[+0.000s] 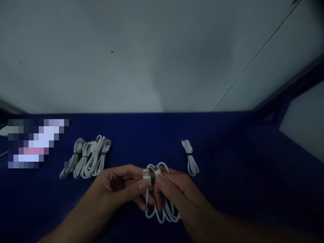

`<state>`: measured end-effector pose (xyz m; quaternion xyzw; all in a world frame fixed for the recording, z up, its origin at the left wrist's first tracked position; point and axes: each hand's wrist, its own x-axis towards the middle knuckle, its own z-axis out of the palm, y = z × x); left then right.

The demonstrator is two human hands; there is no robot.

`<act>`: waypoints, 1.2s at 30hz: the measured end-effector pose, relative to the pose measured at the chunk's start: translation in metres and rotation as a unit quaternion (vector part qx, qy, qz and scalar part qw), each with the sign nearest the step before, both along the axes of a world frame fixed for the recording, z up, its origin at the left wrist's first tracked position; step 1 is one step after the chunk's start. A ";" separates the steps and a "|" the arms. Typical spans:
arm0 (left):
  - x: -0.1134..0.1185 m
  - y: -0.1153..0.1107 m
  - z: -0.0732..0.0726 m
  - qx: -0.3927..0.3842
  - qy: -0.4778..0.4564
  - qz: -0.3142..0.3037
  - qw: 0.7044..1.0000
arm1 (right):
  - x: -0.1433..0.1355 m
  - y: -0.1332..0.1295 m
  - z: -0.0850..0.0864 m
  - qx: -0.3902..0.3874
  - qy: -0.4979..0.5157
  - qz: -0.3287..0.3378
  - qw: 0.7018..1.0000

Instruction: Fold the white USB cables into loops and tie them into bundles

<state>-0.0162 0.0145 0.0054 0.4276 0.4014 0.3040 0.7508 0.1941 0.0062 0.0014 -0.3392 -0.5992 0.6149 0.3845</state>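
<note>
Between my two hands is a loosely coiled white USB cable [164, 216], its loops hanging below my fingers. My left hand [124, 187] pinches the cable's USB plug, with the metal end pointing up and away. Beside it, my right hand [177, 189] grips the coil and the cable's other connector between thumb and fingers. The two hands nearly touch. Part of the coil is hidden behind the right fingers.
Several bundled white cables [92, 158], bound with black ties, lie to the left on the blue surface [144, 135]. One tied cable bundle [191, 158] lies to the right. A blurred-out bright object [40, 145] is at far left. A pale wall [126, 67] rises behind.
</note>
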 end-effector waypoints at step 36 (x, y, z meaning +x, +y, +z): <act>0.003 0.001 0.005 -0.022 0.005 0.015 1.000 | -0.001 0.000 -0.002 0.015 0.000 -0.005 1.000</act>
